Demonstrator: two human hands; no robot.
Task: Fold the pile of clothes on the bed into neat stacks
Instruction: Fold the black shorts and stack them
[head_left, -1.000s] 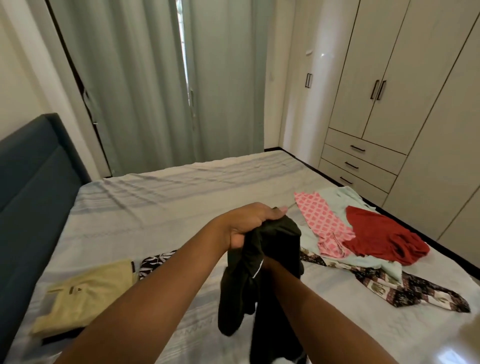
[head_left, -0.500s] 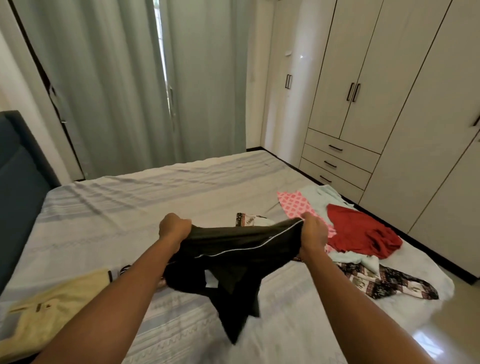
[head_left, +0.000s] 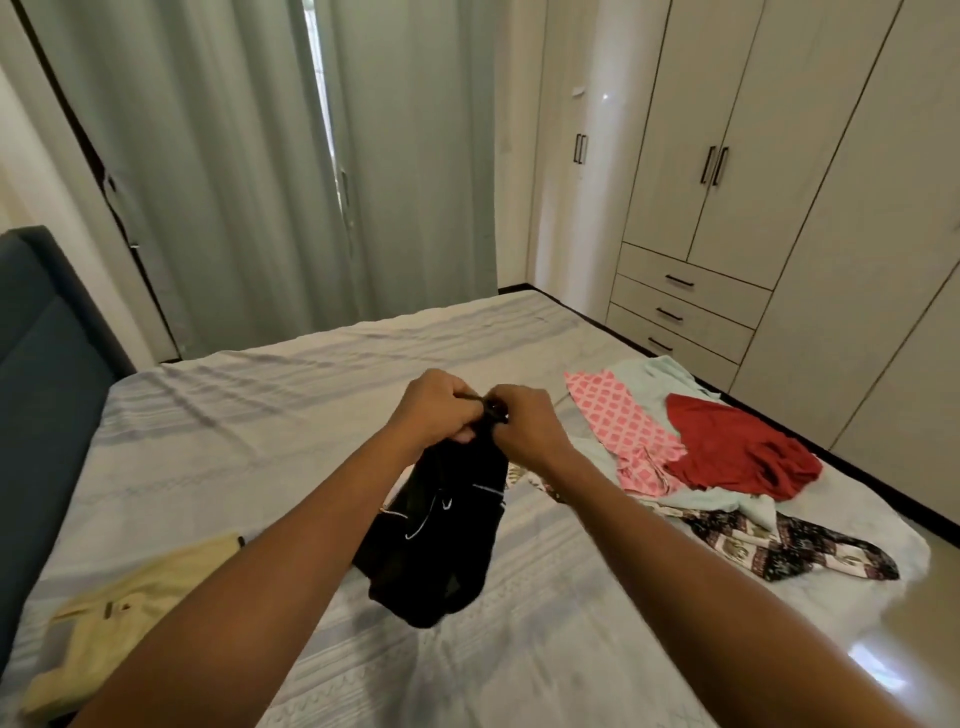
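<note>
A black garment with thin white piping (head_left: 441, 530) hangs doubled over above the middle of the bed (head_left: 249, 415). My left hand (head_left: 434, 410) and my right hand (head_left: 524, 423) meet side by side at its top edge, and both grip the cloth. To the right lies a loose pile: a red garment (head_left: 737, 452), a pink patterned one (head_left: 618, 431), a pale mint one (head_left: 654, 376) under them, and a dark printed cloth (head_left: 779, 545). A folded pale yellow garment (head_left: 119, 629) lies at the near left.
A dark blue headboard (head_left: 41, 374) runs along the left. Grey curtains (head_left: 260, 171) hang behind the bed. A cream wardrobe with drawers (head_left: 727, 208) fills the right wall. Shiny floor (head_left: 883, 665) shows at the bed's right edge.
Half a second ago my hands held the black garment stretched wide apart. They have come together, and the garment now hangs folded in half below them.
</note>
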